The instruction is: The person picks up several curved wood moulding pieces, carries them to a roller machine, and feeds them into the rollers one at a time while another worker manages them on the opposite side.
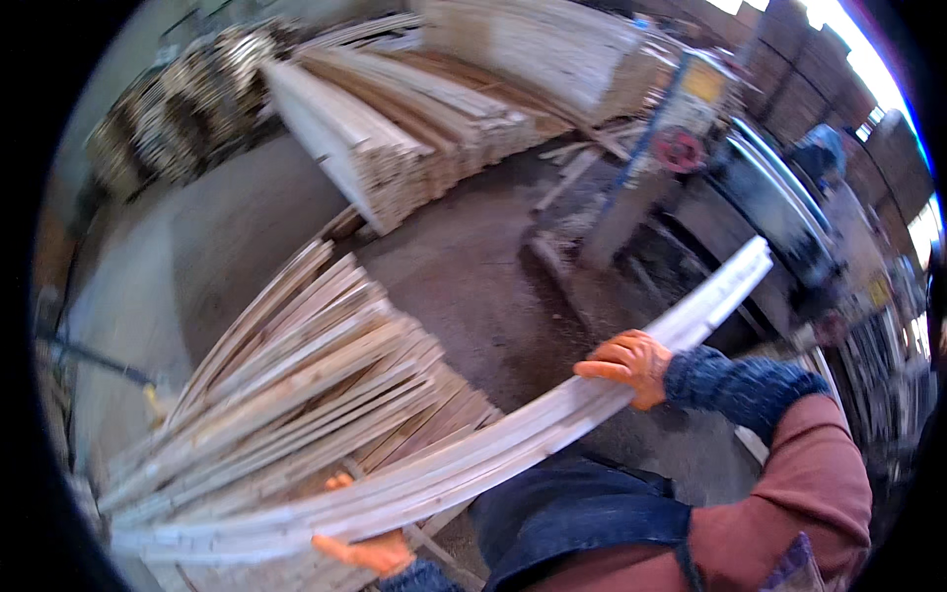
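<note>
Across the front of my body runs a bundle of long, pale wooden boards [513, 431], its right end raised toward the machine. My right hand [631, 367], in an orange glove, is closed over the boards right of the middle. Further left, my left hand [370, 553], also gloved in orange, grips the bundle from below; the thumb shows on the near side and fingertips on the far side. Beneath and beyond the bundle's left part lies a loose pile of wooden boards [296, 395].
A neat stack of boards [395, 178] stands on the floor further off, with a taller pale stack [523, 49] behind it. At right is a large machine [760, 217] with a red handwheel [677, 150]. Bundled wood [178, 118] lines the far left wall.
</note>
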{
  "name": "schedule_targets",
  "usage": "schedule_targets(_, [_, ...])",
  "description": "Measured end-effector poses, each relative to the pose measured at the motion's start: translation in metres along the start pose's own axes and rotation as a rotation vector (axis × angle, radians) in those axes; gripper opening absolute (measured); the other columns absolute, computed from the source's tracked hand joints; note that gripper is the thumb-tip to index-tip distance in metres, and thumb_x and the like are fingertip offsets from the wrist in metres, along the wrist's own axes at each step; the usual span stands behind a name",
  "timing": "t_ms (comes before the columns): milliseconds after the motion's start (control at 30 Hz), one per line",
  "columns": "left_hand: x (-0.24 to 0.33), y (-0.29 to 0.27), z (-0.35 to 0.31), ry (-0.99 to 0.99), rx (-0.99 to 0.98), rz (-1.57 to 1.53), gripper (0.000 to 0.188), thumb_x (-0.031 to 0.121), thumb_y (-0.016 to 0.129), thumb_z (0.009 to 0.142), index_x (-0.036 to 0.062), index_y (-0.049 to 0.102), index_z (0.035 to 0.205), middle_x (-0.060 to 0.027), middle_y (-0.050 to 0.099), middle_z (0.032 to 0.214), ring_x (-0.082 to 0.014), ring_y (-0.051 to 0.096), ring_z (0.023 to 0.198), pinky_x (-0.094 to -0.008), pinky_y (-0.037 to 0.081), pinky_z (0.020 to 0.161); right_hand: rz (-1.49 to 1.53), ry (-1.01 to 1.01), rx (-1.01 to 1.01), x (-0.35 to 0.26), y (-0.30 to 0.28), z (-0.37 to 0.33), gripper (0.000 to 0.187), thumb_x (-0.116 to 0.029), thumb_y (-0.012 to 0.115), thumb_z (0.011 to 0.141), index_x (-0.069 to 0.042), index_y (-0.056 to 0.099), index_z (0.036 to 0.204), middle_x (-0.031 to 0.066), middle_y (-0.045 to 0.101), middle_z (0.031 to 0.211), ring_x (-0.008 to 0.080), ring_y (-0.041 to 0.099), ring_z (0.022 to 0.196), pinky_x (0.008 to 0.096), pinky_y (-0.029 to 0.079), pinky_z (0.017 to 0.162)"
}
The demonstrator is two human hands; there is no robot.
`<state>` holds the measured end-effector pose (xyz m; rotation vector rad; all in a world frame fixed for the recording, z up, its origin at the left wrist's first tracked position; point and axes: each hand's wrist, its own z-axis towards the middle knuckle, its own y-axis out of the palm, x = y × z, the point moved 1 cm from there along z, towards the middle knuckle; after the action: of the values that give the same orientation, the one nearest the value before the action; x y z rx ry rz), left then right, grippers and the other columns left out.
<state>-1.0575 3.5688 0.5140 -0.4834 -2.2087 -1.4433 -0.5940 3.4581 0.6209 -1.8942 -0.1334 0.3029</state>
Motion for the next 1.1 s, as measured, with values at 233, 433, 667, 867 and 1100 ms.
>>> schedule_targets(233, [0.061,-0.051,-0.035,0.739,0.130,0.598,0.072,0.044,0.081,0.085,-0.0036,0.059,0.135,-0.0259,0.065,0.129,-0.0393,0.060,0.119,-0.0591,0.047,0.105,0.013,-0.206,0.417,0.084,0.027,-0.071,0.107,-0.010,0.089,0.051,-0.015,0.048,0.150,0.0160,0.068,0.123,0.0370,0.068,0.111,0.0501,0.058,0.095])
schedule_targets(433, [0.011,0.027,-0.133,0.722,-0.082,0.699,0.064,0.045,0.075,0.089,-0.0022,0.062,0.131,-0.0220,0.067,0.125,-0.0387,0.063,0.113,-0.0537,0.050,0.102,-0.035,-0.134,0.293,0.194,0.064,-0.148,0.121,-0.010,0.085,0.048,-0.024,0.039,0.159,0.0110,0.067,0.129,0.0330,0.066,0.114,0.0463,0.051,0.104])
schedule_targets(667, [-0.187,-0.025,-0.187,-0.093,-0.179,0.229,0.061,0.051,0.061,0.096,0.0040,0.060,0.135,-0.0154,0.066,0.133,-0.0363,0.060,0.123,-0.0542,0.047,0.108,-0.051,-0.073,0.155,0.239,0.095,-0.199,0.115,-0.014,0.084,0.059,-0.023,0.034,0.162,0.0143,0.067,0.127,0.0333,0.065,0.118,0.0476,0.048,0.105])
schedule_targets(867, [-0.234,0.003,-0.228,-0.410,-0.116,0.021,0.054,0.050,0.059,0.099,0.0114,0.062,0.136,-0.0100,0.066,0.137,-0.0337,0.058,0.129,-0.0555,0.046,0.109,0.049,-0.270,0.012,0.121,0.108,-0.115,0.111,-0.019,0.081,0.069,-0.030,0.024,0.165,0.0196,0.055,0.146,0.0365,0.058,0.131,0.0514,0.043,0.112])
schedule_targets(1100, [-0.209,-0.016,-0.225,-0.335,0.202,-0.147,0.039,0.048,0.068,0.094,0.0158,0.068,0.115,-0.0042,0.071,0.116,-0.0269,0.065,0.110,-0.0496,0.055,0.096,0.046,-0.162,0.048,0.144,0.098,-0.132,0.107,-0.013,0.085,0.058,-0.024,0.042,0.156,0.0175,0.060,0.139,0.0393,0.057,0.128,0.0554,0.041,0.113])
